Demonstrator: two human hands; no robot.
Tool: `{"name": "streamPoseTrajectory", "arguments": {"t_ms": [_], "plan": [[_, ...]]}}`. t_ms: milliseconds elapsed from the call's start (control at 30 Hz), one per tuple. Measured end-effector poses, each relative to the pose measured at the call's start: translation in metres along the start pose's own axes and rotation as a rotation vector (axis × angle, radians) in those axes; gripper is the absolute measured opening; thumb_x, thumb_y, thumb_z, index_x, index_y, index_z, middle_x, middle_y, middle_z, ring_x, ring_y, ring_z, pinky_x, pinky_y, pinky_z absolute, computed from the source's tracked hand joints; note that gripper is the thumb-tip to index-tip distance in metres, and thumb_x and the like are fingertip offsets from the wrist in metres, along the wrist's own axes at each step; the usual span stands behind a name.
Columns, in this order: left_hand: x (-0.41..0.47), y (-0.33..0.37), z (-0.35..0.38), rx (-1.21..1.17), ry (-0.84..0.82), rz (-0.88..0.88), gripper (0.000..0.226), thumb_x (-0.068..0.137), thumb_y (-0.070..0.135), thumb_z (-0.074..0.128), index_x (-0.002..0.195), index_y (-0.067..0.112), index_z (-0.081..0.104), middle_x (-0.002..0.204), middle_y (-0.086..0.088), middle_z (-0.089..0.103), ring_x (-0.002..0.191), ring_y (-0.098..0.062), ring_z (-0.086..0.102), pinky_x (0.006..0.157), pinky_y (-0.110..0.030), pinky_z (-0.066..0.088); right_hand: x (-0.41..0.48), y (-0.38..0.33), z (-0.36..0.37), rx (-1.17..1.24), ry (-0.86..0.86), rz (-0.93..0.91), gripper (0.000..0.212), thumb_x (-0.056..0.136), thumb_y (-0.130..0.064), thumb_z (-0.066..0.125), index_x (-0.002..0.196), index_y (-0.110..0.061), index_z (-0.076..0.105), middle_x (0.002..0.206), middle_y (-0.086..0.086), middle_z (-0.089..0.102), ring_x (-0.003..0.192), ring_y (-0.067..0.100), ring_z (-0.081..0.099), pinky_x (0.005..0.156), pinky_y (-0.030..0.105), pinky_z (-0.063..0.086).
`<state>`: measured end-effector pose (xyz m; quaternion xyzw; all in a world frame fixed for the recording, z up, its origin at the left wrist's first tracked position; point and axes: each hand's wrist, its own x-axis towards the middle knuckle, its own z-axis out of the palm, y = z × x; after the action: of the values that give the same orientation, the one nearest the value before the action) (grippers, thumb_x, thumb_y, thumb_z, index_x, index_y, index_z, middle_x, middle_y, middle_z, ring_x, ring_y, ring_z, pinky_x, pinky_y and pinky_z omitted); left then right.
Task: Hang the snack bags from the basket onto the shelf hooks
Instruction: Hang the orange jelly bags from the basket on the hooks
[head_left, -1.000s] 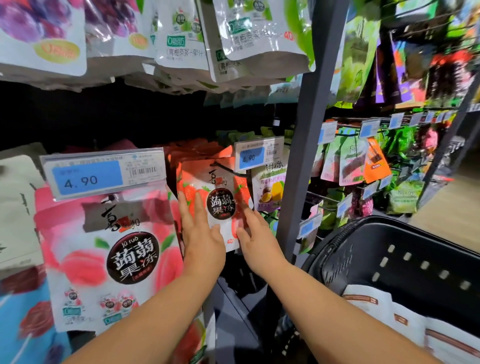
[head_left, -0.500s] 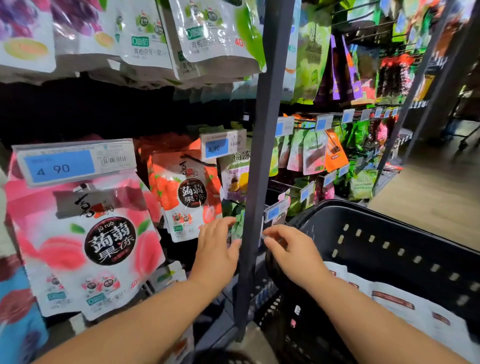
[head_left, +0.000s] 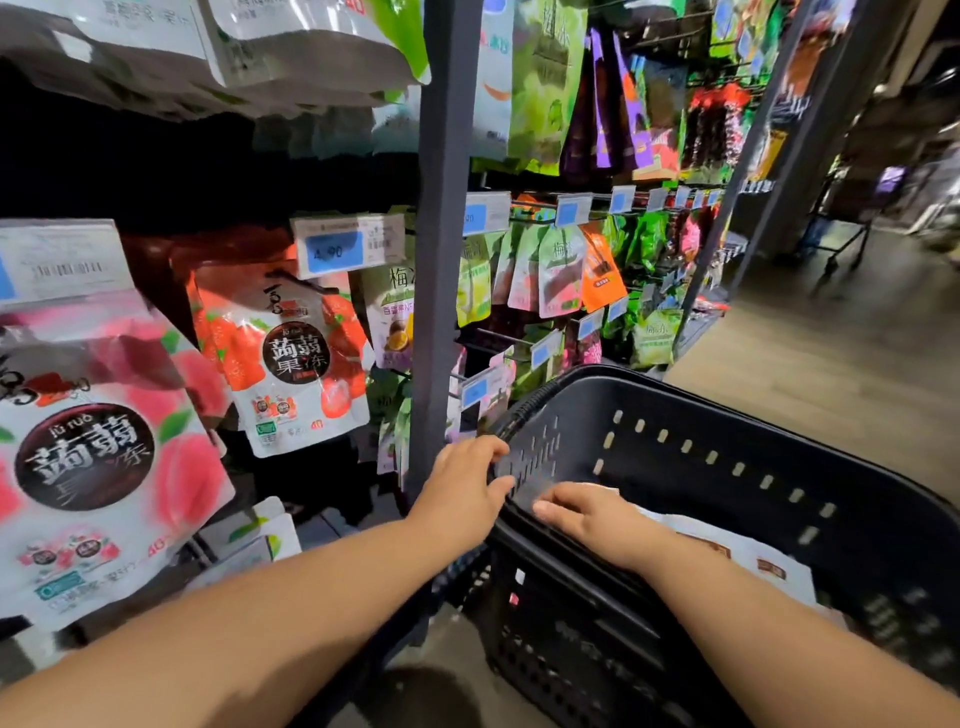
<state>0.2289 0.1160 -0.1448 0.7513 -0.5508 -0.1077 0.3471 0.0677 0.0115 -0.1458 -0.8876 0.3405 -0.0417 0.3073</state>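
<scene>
Both hands are at the black basket (head_left: 727, 400), and neither of them holds anything. My left hand (head_left: 460, 491) is at the near left corner of the basket, fingers loosely bent and thumb against the rim. My right hand (head_left: 589, 514) is inside the basket, palm down and fingers almost straight, just above the white snack bags (head_left: 737, 556) which lie flat on the bottom. Because the picture is blurred there, I cannot say if the fingertips already touch the top bag. On the left of the grey shelf post (head_left: 441, 260) hang bags of the same kind: an orange one (head_left: 291, 358) under a hook with a price tag (head_left: 345, 249), and a pink one (head_left: 98, 457) closer to me. I judge that the bags are soft pouches with a smooth, slippery film, rather light but with some weight of jelly in the lower part, so they will bend and slide if taken in the middle. It is better to pinch one at the flat sealed top edge, beside the hanging hole, so that the hole stays free for the hook and the heavy part hangs down. Pressing hard is not necessary, and the contents could be squeezed.
</scene>
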Motion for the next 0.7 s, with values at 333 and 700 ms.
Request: {"name": "streamPoseTrajectory", "arguments": {"t_ms": [333, 700], "plan": [[0.002, 0.002, 0.004, 0.143, -0.034, 0.091, 0.028, 0.1, 0.032, 0.052, 0.126, 0.025, 0.057, 0.13, 0.009, 0.054, 0.131, -0.018, 0.033, 0.112, -0.035, 0.028, -0.017, -0.002, 0.019, 0.259, -0.093, 0.062, 0.026, 0.098, -0.048, 0.052, 0.08, -0.033, 0.064, 0.091, -0.014, 0.062, 0.097, 0.008, 0.057, 0.1, 0.03, 0.041], [-0.012, -0.024, 0.002, 0.396, -0.032, 0.438, 0.018, 0.075, 0.005, 0.067, 0.084, 0.021, 0.071, 0.08, 0.007, 0.065, 0.087, -0.025, 0.056, 0.075, -0.043, 0.052, -0.048, -0.018, 0.087, 0.333, -0.183, 0.083, 0.03, 0.1, -0.046, 0.049, 0.095, -0.02, 0.061, 0.098, 0.001, 0.063, 0.094, 0.012, 0.056, 0.088, 0.03, 0.043]]}}
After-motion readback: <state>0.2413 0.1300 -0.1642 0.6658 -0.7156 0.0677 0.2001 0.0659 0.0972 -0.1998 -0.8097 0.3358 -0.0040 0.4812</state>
